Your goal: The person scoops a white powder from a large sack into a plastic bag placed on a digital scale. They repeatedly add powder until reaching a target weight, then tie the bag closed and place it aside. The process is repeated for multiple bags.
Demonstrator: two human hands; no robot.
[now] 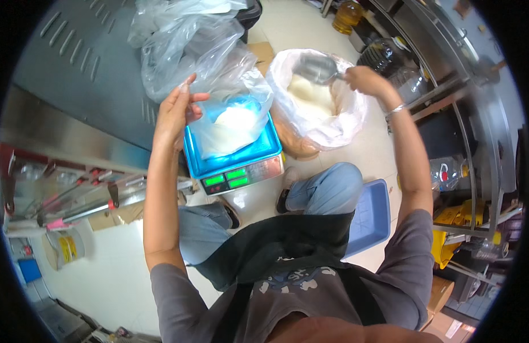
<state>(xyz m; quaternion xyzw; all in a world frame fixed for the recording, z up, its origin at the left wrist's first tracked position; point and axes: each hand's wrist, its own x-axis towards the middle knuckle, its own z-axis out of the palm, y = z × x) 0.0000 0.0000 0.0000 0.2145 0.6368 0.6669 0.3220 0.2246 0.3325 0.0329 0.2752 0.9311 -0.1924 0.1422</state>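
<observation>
My left hand (177, 113) pinches the rim of a clear plastic bag (210, 134) with thumb and finger. White powder or fine grain (237, 123) lies inside this bag, which rests in the blue tray (198, 166) of a digital scale (241, 178) with green lit displays. Over a large sack with a white liner (350, 128), my right hand (364, 81) is closed around the handle of a scoop (319, 70). The scoop is tilted above the pale powder (310, 97) in the sack; whether it carries any is hard to tell.
Crumpled clear plastic bags (184, 51) lie beyond the scale, beside a grey metal cabinet (75, 74). A blue plastic tub (373, 214) sits by my right leg. Metal shelving (476, 143) with bottles lines the right side. A white bucket (64, 248) stands at left.
</observation>
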